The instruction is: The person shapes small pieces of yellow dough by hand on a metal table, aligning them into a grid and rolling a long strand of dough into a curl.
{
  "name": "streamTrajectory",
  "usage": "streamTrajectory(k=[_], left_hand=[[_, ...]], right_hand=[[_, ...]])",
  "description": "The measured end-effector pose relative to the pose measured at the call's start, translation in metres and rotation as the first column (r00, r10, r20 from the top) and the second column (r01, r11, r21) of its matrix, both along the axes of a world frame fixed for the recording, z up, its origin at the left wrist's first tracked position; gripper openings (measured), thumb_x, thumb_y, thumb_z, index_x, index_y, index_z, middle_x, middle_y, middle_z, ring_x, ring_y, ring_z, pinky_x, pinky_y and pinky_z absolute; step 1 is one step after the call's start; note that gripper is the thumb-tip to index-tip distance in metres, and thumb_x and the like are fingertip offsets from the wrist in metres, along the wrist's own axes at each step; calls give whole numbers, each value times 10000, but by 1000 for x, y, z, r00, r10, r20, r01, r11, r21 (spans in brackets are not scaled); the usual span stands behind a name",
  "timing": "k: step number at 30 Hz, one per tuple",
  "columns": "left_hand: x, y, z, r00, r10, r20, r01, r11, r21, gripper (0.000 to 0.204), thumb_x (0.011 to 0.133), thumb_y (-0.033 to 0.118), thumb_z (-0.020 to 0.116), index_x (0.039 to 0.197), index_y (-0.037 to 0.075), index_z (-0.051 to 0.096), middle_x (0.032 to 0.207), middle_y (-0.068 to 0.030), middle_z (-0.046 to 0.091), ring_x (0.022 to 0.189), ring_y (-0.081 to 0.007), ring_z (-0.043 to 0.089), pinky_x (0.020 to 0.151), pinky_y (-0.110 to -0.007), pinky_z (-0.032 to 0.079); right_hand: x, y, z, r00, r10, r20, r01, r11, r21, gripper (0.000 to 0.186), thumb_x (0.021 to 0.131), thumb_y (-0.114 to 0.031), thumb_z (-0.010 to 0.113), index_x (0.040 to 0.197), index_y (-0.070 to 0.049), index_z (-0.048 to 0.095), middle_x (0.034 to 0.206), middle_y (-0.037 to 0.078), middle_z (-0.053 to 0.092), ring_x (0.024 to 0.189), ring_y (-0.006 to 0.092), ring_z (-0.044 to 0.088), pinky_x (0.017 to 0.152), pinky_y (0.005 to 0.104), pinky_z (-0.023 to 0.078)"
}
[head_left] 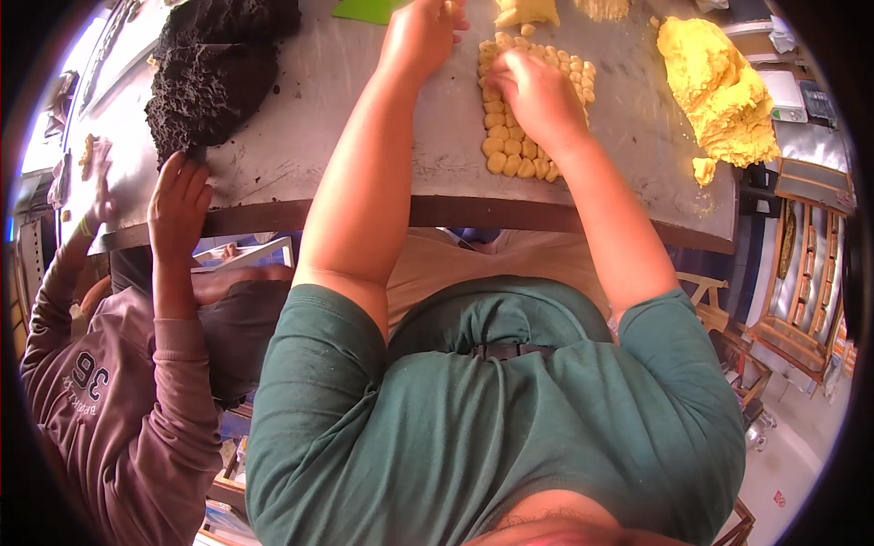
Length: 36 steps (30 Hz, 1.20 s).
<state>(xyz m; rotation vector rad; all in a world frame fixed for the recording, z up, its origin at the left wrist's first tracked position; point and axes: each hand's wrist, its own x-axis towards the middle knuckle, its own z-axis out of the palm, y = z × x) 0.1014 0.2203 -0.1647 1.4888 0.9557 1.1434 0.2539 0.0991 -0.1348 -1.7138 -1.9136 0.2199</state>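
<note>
From the head view, the pale yellow balls (pixel 496 163) sit on the metal bench (pixel 628 127) in front of the person, packed in close rows, many of them touching. The right hand (pixel 539 91) is over the upper left part of this block, fingers bent down onto or just above the balls; whether one is pinched between them cannot be told. The left hand (pixel 435 36) is beyond the block's left side, fingers loosely curled and near together, and whether it holds anything small cannot be told.

The balls look like soft dough: each probably light, easily dented and not very slippery, perhaps slightly sticky where neighbours touch. A light pinch with fingertips on opposite sides, low down, would likely suit best, starting with a ball at the block's edge, where one side is free. The big yellow lump (pixel 715 91) at the right looks heavier and crumbly, so it would probably need both palms underneath, as pulling at its rough surface could tear bits off
</note>
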Motion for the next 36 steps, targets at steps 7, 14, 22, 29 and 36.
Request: streamTrajectory(k=[7, 14, 22, 29, 36], left_hand=[[-9, -8, 14, 987, 73, -142, -54, 990, 133, 297, 991, 135, 630, 1269, 44, 679, 953, -140, 744, 786, -177, 704, 705, -327, 557], [-10, 2, 3, 952, 289, -98, -157, 741, 653, 332, 920, 80, 655, 1249, 83, 704, 1106, -190, 749, 1005, -384, 710, 854, -392, 558], [5, -21, 4, 601, 176, -779, 176, 922, 345, 394, 947, 563, 593, 1111, 276, 809, 1192, -27, 737, 1203, -278, 604, 1099, -477, 386], [5, -19, 4, 701, -19, -713, 242, 946, 213, 343, 872, 470, 721, 1015, 161, 764, 1000, -55, 766, 1031, -296, 694, 1033, -476, 419], [1, -21, 24, 940, -29, -340, 114, 966, 233, 260, 893, 113, 725, 1146, 59, 744, 1057, -179, 758, 961, -327, 733, 832, -388, 562]], right_hand=[[7, -10, -2, 998, 15, -60, -10, 996, 89, 142, 964, -167, 664, 1055, -68, 712, 1059, 155, 691, 1018, 360, 672, 877, 441, 536], [-3, -15, -1, 999, 35, 27, -33, 998, -57, 188, 923, -167, 747, 1074, -66, 699, 1004, 117, 705, 879, 358, 690, 782, 406, 567], [3, -35, 10, 953, -10, -302, -38, 988, -151, 166, 954, -166, 705, 1094, -79, 683, 1049, 94, 721, 960, 335, 696, 817, 417, 562], [-1, -34, 5, 992, 13, -126, -29, 992, -126, 259, 929, -178, 741, 1148, -70, 657, 1034, 120, 715, 946, 345, 695, 827, 422, 558], [1, -47, 7, 993, 42, -111, -36, 997, 61, 248, 919, -121, 736, 1150, -58, 676, 999, 126, 717, 932, 347, 703, 804, 422, 567]])
